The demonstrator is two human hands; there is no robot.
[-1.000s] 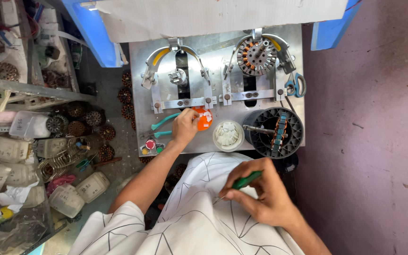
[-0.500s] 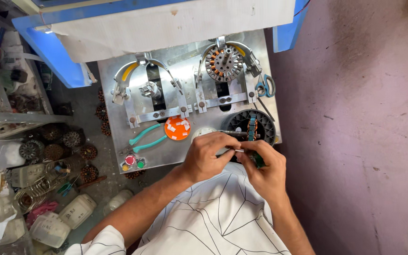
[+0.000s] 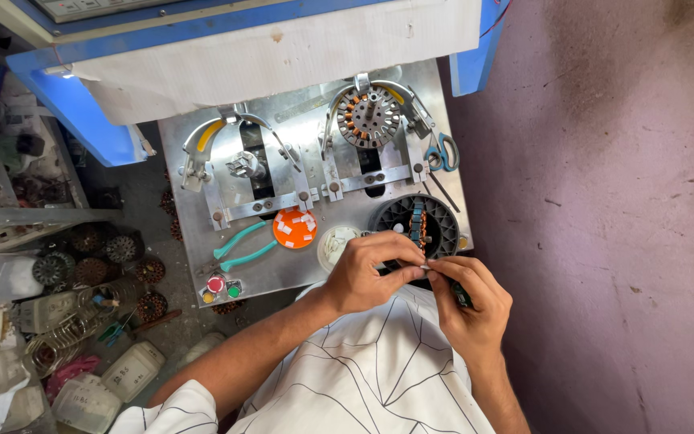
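Observation:
My left hand (image 3: 367, 272) and my right hand (image 3: 471, 304) meet fingertip to fingertip over the near rim of a black round ribbed housing (image 3: 411, 219), which stands on the metal work plate (image 3: 190, 233). Between the touching fingertips there seems to be a small white piece (image 3: 425, 267), pinched mainly by my left thumb and forefinger. A dark green pen-like tool (image 3: 461, 296) lies inside my curled right hand. An orange disc (image 3: 294, 227) carrying small white pieces lies just left of my left hand.
Two clamp fixtures stand on the plate; the right one holds a wound stator (image 3: 369, 116). Blue-handled scissors (image 3: 442, 153), teal-handled pliers (image 3: 242, 249), a white round tub (image 3: 333, 243) and red and green buttons (image 3: 225, 286) lie nearby. Several stators (image 3: 94, 269) and plastic jars (image 3: 126, 370) crowd the left.
My left hand left the orange disc and came right to the black housing. My right hand rose from my lap with the green tool to meet it.

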